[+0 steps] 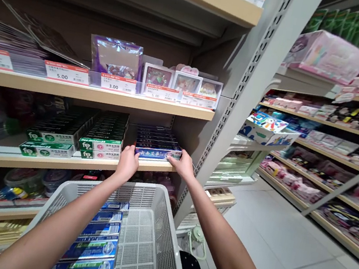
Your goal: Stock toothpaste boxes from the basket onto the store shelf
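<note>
Bracketing a row of blue boxes with both hands, lower shelf

Looking through the head view: the blue boxes sit in a row on the lower wooden shelf, right-hand end, printed side facing out; left hand is up against their left end, fingers curled in, though from this angle I can't tell how far open they are or if they really have a grip; right hand is partly closed on the other end, thumb lying across the front box's face and fingers bent round the corner.

Just left of that are the green-and-white boxes, lined up in two rows; the shelf above has price labels along its edge; below the arms there's a grey plastic basket, with blue cartons down its left side and bare mesh showing on the right; tiled floor off to the right.
</note>
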Demonstrator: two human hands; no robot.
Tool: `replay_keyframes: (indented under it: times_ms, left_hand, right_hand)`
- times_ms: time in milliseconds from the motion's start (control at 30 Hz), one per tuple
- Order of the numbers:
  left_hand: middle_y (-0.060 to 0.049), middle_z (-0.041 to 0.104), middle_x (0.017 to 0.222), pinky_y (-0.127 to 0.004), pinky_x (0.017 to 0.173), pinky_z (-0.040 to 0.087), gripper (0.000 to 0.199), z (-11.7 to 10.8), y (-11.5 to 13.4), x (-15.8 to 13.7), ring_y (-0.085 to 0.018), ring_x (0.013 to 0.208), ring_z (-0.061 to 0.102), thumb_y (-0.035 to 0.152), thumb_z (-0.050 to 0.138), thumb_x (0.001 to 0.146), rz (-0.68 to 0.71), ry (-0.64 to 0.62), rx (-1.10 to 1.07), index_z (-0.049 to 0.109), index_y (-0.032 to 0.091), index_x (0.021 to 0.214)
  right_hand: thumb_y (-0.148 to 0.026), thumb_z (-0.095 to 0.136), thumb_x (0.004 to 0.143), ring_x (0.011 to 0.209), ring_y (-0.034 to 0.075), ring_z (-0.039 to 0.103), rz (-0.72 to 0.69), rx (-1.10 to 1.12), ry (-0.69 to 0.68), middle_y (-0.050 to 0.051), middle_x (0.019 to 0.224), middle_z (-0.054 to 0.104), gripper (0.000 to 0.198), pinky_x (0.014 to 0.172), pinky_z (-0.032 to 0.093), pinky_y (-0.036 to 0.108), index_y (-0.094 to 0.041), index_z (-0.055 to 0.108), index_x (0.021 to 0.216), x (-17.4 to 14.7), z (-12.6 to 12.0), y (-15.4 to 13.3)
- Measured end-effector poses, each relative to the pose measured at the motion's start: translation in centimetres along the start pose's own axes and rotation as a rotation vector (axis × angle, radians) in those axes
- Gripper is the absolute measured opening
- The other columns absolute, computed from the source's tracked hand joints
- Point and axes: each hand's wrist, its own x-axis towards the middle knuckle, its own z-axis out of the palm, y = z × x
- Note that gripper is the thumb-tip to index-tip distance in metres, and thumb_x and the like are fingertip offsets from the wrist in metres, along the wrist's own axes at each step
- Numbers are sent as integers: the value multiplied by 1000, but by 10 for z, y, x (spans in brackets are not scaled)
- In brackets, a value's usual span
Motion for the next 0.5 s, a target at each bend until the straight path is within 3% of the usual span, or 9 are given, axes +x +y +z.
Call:
replay_keyframes:
  times_ms: [200, 500]
  left_hand:
    - [-19, 58, 104, -41, 86, 48, 27, 5, 5, 8, -31, 97, 61, 24, 40, 93, -76, -47, 114, 59, 9, 104]
    - [-20, 58, 103, -42, 89, 46, 26, 5, 2, 11, -32, 101, 60, 24, 42, 92, -122, -63, 71, 59, 8, 104]
  right_hand:
    - [-41, 76, 69, 101, 28, 65, 1, 1, 10, 12, 111, 69, 56, 87, 51, 36, -15, 60, 115, 12, 6, 0]
    - [-43, 75, 69, 111, 28, 61, 0, 23, 14, 13, 117, 66, 65, 96, 47, 39, -15, 56, 125, 13, 10, 2]
